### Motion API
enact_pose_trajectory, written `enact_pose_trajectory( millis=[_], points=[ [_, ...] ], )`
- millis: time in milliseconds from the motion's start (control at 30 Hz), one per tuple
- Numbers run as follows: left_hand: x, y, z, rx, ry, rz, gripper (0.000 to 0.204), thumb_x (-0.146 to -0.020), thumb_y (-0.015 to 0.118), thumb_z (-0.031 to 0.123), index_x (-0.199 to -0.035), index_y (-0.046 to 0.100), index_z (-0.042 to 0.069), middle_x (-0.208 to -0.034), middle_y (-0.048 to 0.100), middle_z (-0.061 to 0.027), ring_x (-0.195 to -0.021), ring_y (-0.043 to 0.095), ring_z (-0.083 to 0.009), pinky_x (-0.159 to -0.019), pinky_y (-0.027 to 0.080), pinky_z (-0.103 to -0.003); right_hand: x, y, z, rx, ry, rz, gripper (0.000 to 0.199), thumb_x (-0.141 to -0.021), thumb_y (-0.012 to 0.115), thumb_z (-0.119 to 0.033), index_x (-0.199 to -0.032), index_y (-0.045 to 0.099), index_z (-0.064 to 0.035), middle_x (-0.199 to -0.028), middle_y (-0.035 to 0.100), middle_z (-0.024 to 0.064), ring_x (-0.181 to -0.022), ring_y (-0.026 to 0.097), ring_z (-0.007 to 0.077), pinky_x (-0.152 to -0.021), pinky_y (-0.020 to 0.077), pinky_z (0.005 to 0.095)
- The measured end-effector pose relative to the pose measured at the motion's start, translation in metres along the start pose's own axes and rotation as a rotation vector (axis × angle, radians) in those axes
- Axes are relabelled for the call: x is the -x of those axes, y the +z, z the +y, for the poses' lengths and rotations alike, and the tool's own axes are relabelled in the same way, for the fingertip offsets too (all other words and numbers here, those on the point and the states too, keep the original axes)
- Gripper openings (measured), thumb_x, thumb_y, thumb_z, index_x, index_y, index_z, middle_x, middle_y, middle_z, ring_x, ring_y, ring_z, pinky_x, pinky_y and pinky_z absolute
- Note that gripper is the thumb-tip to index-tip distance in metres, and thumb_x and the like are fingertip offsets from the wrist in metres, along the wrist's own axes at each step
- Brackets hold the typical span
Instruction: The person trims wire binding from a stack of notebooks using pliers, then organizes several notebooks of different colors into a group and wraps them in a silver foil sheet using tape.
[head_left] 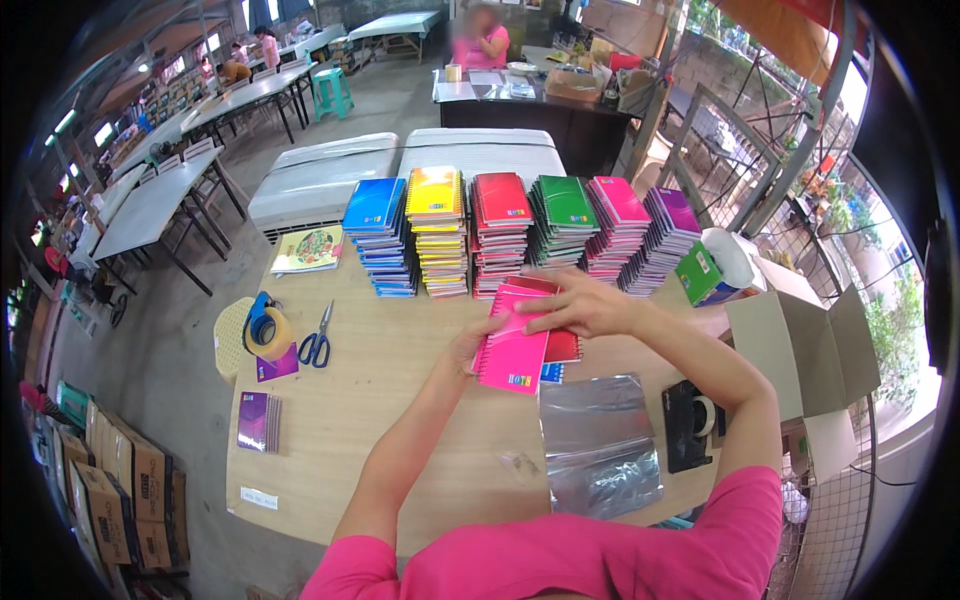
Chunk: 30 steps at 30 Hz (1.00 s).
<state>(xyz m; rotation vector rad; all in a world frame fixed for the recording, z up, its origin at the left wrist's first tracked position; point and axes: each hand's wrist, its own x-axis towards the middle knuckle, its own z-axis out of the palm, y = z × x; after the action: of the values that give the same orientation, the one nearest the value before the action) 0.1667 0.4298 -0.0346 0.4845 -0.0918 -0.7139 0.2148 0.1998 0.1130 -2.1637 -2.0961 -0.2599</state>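
Both hands are gathering notebooks: left hand point(468, 345) fingers gripping the pink notebook point(512, 352), right hand point(585, 305) clasping the red notebook point(560, 343); squaring edges probably comes next.

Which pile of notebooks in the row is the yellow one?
The yellow pile is second from the person's left in the row, between the blue pile and the red pile. No other pile in the row has yellow covers.

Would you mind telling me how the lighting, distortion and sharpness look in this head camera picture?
In the head view, even daylight falls on the round wooden table; fisheye distortion bends the long grey tables near the rim, and the corners go black; the clear plastic sleeves show glare; the left hand and right hand, holding small pink spiral notebooks, look sharp; a distant person's face is blurred.
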Motion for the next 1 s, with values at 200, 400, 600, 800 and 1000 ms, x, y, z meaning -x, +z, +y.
enact_pose_trajectory(
  millis=[200,400,600,800,1000],
  points=[
    [-0.023,-0.005,-0.009,0.048,0.104,0.132,0.037,-0.094,0.065,0.024,-0.123,0.056,0.002,-0.107,0.069,-0.0125,-0.095,0.070,-0.0214,-0.083,0.060,-0.039,0.021,-0.014,0.128,-0.272,1.180,0.370,0.054,-0.081,0.073,-0.028,-0.127,0.060,-0.0037,-0.138,0.054,0.0198,-0.133,0.047,0.0297,-0.107,0.0383,0.0538],
    [-0.029,-0.001,-0.005,-0.123,0.406,0.243,0.046,-0.095,0.065,0.032,-0.130,0.049,0.006,-0.113,0.065,-0.0112,-0.099,0.068,-0.0212,-0.084,0.059,-0.041,0.011,0.044,0.185,0.119,1.754,0.391,0.050,-0.082,0.068,-0.020,-0.123,0.053,0.0045,-0.108,0.066,0.0282,-0.109,0.064,0.0361,-0.099,0.0474,0.0425],
    [-0.010,-0.020,-0.002,-0.138,0.442,0.301,0.057,-0.095,0.063,0.042,-0.135,0.045,0.006,-0.121,0.062,-0.0108,-0.109,0.064,-0.0228,-0.087,0.057,-0.043,0.005,0.010,0.163,-0.044,1.500,0.626,0.048,-0.073,0.072,-0.012,-0.115,0.062,0.0089,-0.097,0.070,0.0225,-0.095,0.069,0.0337,-0.082,0.0551,0.0402],
    [0.009,0.005,0.000,0.177,0.540,0.016,0.065,-0.094,0.063,0.045,-0.139,0.043,0.002,-0.129,0.059,-0.0142,-0.116,0.062,-0.0266,-0.096,0.054,-0.043,-0.020,0.036,0.036,-0.917,1.227,0.790,0.055,-0.071,0.080,-0.012,-0.121,0.064,0.0039,-0.083,0.066,0.0129,-0.070,0.064,0.0180,-0.068,0.0515,0.0321],
    [0.031,-0.013,0.009,0.020,0.490,0.216,0.046,-0.094,0.063,0.025,-0.131,0.050,0.000,-0.119,0.064,-0.0143,-0.105,0.066,-0.0243,-0.090,0.057,-0.040,-0.078,0.046,0.030,-0.159,0.933,0.666,0.025,-0.080,0.076,-0.024,-0.087,0.072,-0.0011,-0.079,0.069,0.0165,-0.073,0.066,0.0319,-0.071,0.0525,0.0406]
  ],
)
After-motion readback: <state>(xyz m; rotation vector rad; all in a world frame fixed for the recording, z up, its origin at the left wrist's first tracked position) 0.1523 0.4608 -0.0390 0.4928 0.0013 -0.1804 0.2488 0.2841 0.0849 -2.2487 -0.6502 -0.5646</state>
